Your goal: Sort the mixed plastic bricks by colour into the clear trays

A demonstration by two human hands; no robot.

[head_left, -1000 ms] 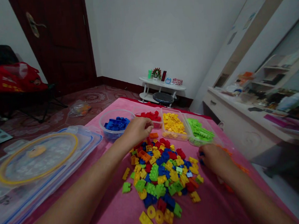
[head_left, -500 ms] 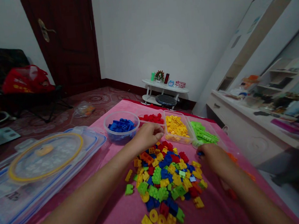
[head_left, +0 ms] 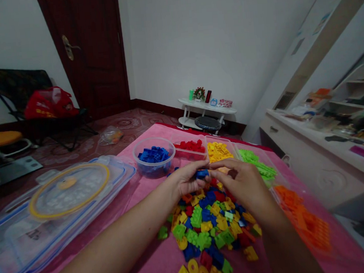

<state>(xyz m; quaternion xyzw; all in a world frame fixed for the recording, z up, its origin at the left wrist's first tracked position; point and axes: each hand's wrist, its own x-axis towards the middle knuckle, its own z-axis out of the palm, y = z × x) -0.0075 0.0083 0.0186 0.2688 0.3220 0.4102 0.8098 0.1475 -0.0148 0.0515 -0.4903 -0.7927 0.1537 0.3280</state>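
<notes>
My left hand (head_left: 186, 182) is closed round a blue toy brick (head_left: 202, 174), which shows between thumb and fingers. My right hand (head_left: 242, 183) meets it from the right, fingertips bent together close to that brick; whether they pinch a piece too is hidden. Both hands hover over the far side of a loose pile of mixed bricks (head_left: 205, 225) in yellow, green, blue, red and orange. Just beyond my left hand stands a round clear tub (head_left: 142, 167) of blue bricks (head_left: 153, 154). Past the fingertips are red bricks (head_left: 191, 146) and yellow bricks (head_left: 218, 151) in clear containers.
Green bricks (head_left: 257, 164) and orange bricks (head_left: 307, 221) fill containers on the right. Stacked clear lids (head_left: 65, 223), one with a yellow ring, lie at the left of the pink cloth (head_left: 139, 233). A white dresser (head_left: 314, 159) stands beyond the right edge.
My right hand has moved left from beside the green container to meet my left hand. My left hand has come slightly nearer and right, now with a blue brick. The view has shifted slightly.
</notes>
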